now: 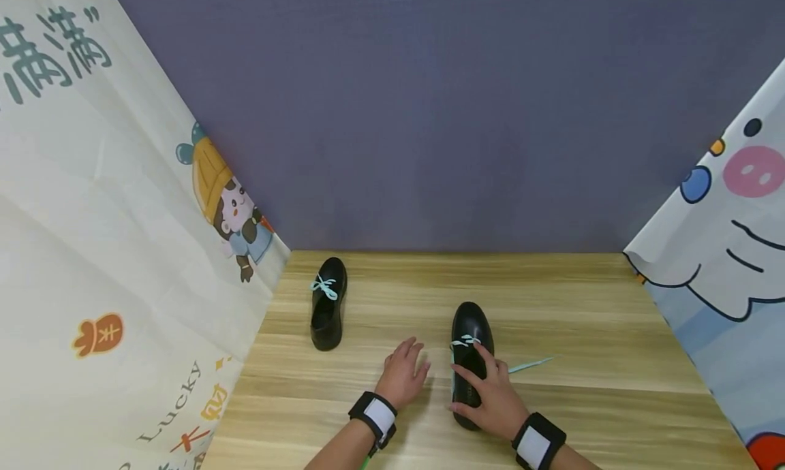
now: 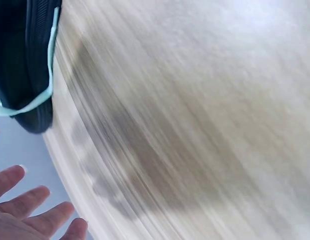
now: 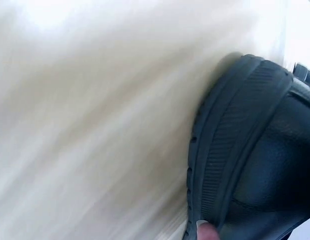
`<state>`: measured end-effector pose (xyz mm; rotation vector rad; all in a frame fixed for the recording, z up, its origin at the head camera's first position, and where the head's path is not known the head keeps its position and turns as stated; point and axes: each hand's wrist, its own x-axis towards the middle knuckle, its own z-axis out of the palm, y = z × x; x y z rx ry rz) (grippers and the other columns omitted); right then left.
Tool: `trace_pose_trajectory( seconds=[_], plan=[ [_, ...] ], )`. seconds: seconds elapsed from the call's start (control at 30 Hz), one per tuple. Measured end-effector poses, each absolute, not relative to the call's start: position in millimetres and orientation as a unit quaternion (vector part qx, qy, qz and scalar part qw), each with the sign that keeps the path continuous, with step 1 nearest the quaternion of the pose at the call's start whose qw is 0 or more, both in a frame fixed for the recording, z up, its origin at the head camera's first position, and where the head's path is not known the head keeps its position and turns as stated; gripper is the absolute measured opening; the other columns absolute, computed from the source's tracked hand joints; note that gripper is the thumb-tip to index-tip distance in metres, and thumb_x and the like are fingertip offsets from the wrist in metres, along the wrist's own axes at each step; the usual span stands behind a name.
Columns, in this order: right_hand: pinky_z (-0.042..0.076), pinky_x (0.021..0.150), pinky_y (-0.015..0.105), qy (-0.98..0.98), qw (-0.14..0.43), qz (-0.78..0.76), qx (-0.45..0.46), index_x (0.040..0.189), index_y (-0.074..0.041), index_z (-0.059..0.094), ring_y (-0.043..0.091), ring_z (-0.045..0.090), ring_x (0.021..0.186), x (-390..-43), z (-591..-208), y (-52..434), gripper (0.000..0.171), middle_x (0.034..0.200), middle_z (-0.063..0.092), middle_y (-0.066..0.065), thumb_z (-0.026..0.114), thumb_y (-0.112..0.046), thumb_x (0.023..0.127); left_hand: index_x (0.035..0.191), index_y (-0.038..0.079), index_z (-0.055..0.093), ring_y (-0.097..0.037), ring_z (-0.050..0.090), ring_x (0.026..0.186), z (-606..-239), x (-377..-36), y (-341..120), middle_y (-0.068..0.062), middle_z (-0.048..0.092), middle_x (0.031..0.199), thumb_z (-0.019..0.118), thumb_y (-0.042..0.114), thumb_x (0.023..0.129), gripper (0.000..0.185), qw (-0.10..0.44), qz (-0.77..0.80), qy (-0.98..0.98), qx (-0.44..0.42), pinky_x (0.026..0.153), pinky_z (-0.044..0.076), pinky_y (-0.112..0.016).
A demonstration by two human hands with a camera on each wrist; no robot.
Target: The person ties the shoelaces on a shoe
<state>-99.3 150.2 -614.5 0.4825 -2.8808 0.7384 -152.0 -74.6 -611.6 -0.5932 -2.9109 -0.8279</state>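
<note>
My right hand lies across a black leather shoe, gripping it with the thumb low on its left side and the other fingers spread over the opening. In the right wrist view a thumb tip touches the ridged sole of the shoe. A light blue shoelace crosses the shoe's front; one end runs down its left side, the other lies on the table to the right. Just left of the shoe, my left hand hovers with relaxed, spread fingers, holding nothing.
A second black shoe stands at the back left, its light blue lace tied in a bow. The wood-grain table meets a grey-blue panel behind. Printed white cloths flank both sides.
</note>
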Motion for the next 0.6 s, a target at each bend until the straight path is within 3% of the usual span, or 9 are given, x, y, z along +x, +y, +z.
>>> trace_pose_trajectory(
  seconds=[0.33, 0.6],
  plan=[
    [0.052, 0.079, 0.057, -0.946, 0.055, 0.255, 0.191, 0.132, -0.025, 0.067, 0.049, 0.043, 0.114, -63.0, -618.4, 115.9, 0.073, 0.156, 0.028, 0.022, 0.082, -0.062, 0.071, 0.134, 0.003, 0.058, -0.035, 0.052, 0.129, -617.3, -139.0, -67.6, -0.02, 0.053, 0.142, 0.059, 0.024, 0.101, 0.04, 0.006, -0.268, -0.938, -0.219, 0.097, 0.047, -0.054],
    [0.051, 0.081, 0.057, -0.939, 0.077, 0.259, 0.213, 0.132, -0.023, 0.068, 0.049, 0.041, 0.117, -64.2, -620.6, 107.1, 0.075, 0.156, 0.026, 0.022, 0.082, -0.063, 0.069, 0.141, 0.006, 0.052, -0.034, 0.052, 0.13, -611.9, -143.6, -61.3, -0.017, 0.051, 0.145, 0.052, 0.027, 0.104, 0.043, -0.014, -0.269, -0.937, -0.221, 0.101, 0.046, -0.052]
  ],
)
